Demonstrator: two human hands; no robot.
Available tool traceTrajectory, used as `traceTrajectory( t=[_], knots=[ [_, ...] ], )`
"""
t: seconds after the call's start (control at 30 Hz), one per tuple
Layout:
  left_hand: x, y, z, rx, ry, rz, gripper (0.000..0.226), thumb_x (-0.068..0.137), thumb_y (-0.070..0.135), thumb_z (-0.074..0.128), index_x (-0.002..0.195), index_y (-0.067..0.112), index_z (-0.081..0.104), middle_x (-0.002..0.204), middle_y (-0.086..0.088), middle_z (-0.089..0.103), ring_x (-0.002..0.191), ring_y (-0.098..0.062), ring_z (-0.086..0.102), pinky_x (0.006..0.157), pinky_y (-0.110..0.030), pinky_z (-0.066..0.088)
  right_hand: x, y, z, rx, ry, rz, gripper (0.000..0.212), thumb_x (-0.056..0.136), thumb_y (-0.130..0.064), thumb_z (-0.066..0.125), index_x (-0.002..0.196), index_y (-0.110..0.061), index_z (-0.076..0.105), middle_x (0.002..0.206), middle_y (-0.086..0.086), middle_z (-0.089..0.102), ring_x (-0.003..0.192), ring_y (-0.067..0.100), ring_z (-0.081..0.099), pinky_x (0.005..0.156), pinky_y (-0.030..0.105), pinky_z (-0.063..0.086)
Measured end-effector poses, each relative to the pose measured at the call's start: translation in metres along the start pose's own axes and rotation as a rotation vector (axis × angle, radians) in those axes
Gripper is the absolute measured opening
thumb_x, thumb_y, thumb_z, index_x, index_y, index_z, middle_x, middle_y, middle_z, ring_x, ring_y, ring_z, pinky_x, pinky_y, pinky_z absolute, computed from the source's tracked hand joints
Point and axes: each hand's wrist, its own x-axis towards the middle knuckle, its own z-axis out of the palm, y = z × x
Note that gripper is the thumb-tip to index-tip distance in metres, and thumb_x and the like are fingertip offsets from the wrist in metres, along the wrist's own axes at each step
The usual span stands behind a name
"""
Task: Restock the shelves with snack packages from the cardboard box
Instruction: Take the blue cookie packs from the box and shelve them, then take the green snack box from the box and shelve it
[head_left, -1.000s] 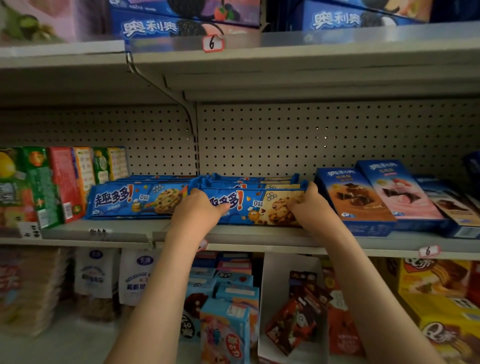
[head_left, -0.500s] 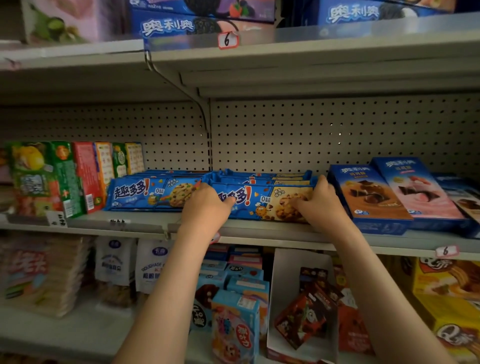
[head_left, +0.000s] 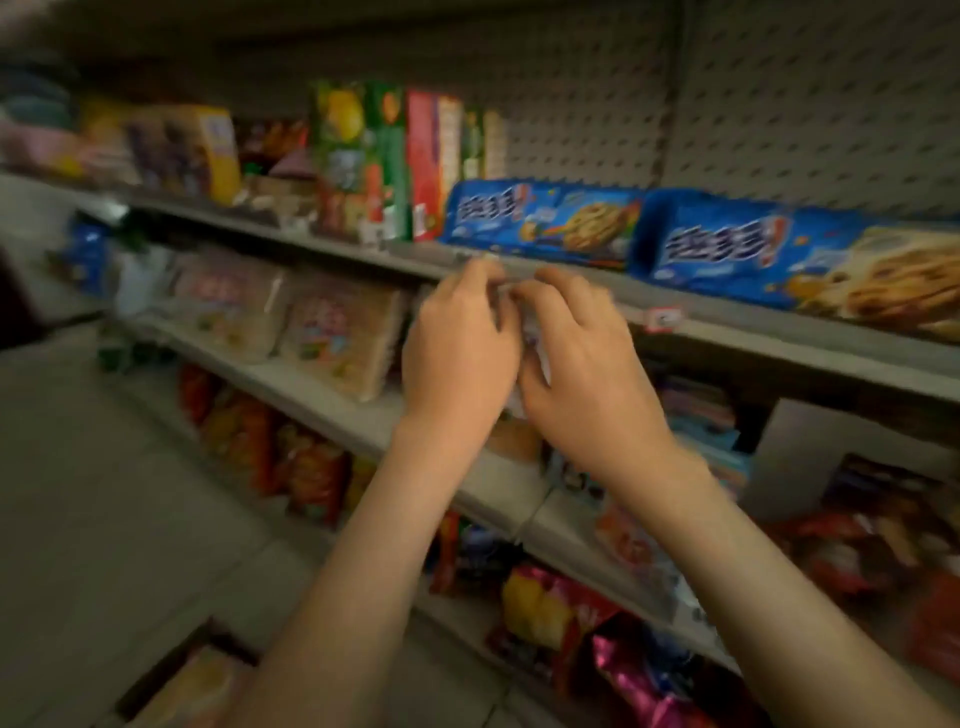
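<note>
Two stacks of blue cookie packages lie on the middle shelf (head_left: 779, 340), one (head_left: 540, 221) in the centre and one (head_left: 795, 260) to its right. My left hand (head_left: 457, 353) and my right hand (head_left: 582, 364) hover close together just in front of and below that shelf's edge, away from the packages. Their fingers are loosely curled and nearly touch each other, and I see nothing held in them. The picture is blurred by motion. An open cardboard box (head_left: 182, 680) with yellowish packages inside sits on the floor at the bottom left.
Upright green and red boxes (head_left: 395, 161) stand left of the blue packages. Clear wafer packs (head_left: 337, 338) fill the shelf below, and bagged snacks (head_left: 561, 613) the lowest shelves. Grey tiled floor (head_left: 104, 493) stretches to the left.
Both hands let go of the blue cookie package and pulled back off the shelf, coming together. The view swung left and down, bringing the floor and the cardboard box into sight.
</note>
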Motion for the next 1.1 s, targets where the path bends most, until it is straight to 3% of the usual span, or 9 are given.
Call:
traceTrajectory(
  t=[0.13, 0.37, 0.47, 0.53, 0.63, 0.73, 0.83, 0.97, 1.1],
  knots=[
    [-0.047, -0.079, -0.030, 0.180, -0.087, -0.217, 0.019, 0.089, 0.024, 0.054, 0.104, 0.015, 0.062, 0.099, -0.009, 0.069, 0.092, -0.028, 0.064, 0.079, -0.039, 0.052, -0.019, -0.032, 0.075, 0.184, -0.191, 0.020, 0.037, 0.080, -0.012, 0.052, 0.115, -0.002, 0.056, 0.113, 0.019, 0.057, 0.103, 0.038, 0.053, 0.087, 0.044, 0.045],
    [-0.180, -0.201, -0.090, 0.446, -0.347, -0.886, 0.028, 0.094, 0.028, 0.046, 0.112, 0.012, 0.058, 0.113, -0.012, 0.063, 0.107, -0.032, 0.057, 0.079, -0.032, 0.043, -0.104, -0.104, 0.221, 0.387, -0.916, -0.131, 0.053, 0.084, -0.018, 0.053, 0.135, -0.008, 0.039, 0.131, 0.015, 0.047, 0.124, 0.034, 0.045, 0.099, 0.042, 0.041],
    [-0.235, -0.232, -0.112, 0.510, -0.421, -1.086, 0.033, 0.093, 0.029, 0.047, 0.118, 0.009, 0.057, 0.121, -0.015, 0.060, 0.113, -0.033, 0.055, 0.089, -0.034, 0.044, -0.150, -0.126, 0.258, 0.434, -1.168, -0.151, 0.056, 0.088, -0.015, 0.053, 0.140, -0.005, 0.032, 0.140, 0.016, 0.042, 0.131, 0.031, 0.040, 0.105, 0.034, 0.034],
    [-0.271, -0.247, -0.124, 0.538, -0.439, -1.215, 0.035, 0.093, 0.031, 0.049, 0.121, 0.010, 0.055, 0.123, -0.014, 0.059, 0.114, -0.033, 0.055, 0.090, -0.035, 0.045, -0.177, -0.137, 0.278, 0.476, -1.294, -0.159, 0.052, 0.088, -0.012, 0.055, 0.136, -0.002, 0.037, 0.138, 0.016, 0.045, 0.129, 0.026, 0.042, 0.100, 0.026, 0.034],
    [-0.313, -0.260, -0.133, 0.532, -0.465, -1.342, 0.036, 0.093, 0.036, 0.049, 0.117, 0.010, 0.056, 0.119, -0.013, 0.062, 0.109, -0.032, 0.058, 0.083, -0.034, 0.046, -0.208, -0.148, 0.306, 0.583, -1.374, -0.152, 0.037, 0.084, -0.011, 0.058, 0.121, -0.006, 0.054, 0.113, -0.002, 0.056, 0.108, 0.011, 0.053, 0.079, 0.016, 0.037],
    [-0.337, -0.266, -0.135, 0.481, -0.463, -1.412, 0.031, 0.094, 0.032, 0.050, 0.113, 0.009, 0.057, 0.118, -0.012, 0.061, 0.108, -0.029, 0.058, 0.080, -0.032, 0.044, -0.233, -0.154, 0.330, 0.636, -1.402, -0.162, 0.039, 0.082, -0.016, 0.058, 0.121, -0.013, 0.054, 0.118, -0.003, 0.058, 0.114, 0.017, 0.055, 0.086, 0.024, 0.044],
    [-0.349, -0.270, -0.131, 0.438, -0.519, -1.416, 0.029, 0.097, 0.026, 0.047, 0.115, 0.005, 0.057, 0.122, -0.015, 0.059, 0.113, -0.031, 0.055, 0.084, -0.031, 0.042, -0.252, -0.160, 0.336, 0.651, -1.424, -0.158, 0.041, 0.086, -0.009, 0.059, 0.125, -0.006, 0.047, 0.118, 0.002, 0.056, 0.114, 0.018, 0.053, 0.085, 0.022, 0.039],
    [-0.375, -0.280, -0.120, 0.357, -0.647, -1.478, 0.021, 0.094, 0.027, 0.051, 0.105, 0.011, 0.060, 0.103, -0.008, 0.060, 0.099, -0.024, 0.058, 0.074, -0.024, 0.037, -0.283, -0.161, 0.343, 0.667, -1.570, -0.250, 0.040, 0.082, -0.016, 0.062, 0.121, -0.017, 0.053, 0.117, -0.003, 0.059, 0.112, 0.016, 0.056, 0.091, 0.031, 0.047],
    [-0.392, -0.286, -0.100, 0.340, -0.665, -1.608, 0.027, 0.093, 0.023, 0.049, 0.107, 0.004, 0.063, 0.105, -0.012, 0.063, 0.096, -0.026, 0.062, 0.073, -0.026, 0.042, -0.305, -0.150, 0.352, 0.366, -1.658, -0.452, 0.064, 0.080, -0.037, 0.064, 0.136, -0.023, 0.038, 0.138, 0.003, 0.043, 0.129, 0.024, 0.039, 0.105, 0.042, 0.037]
  ],
)
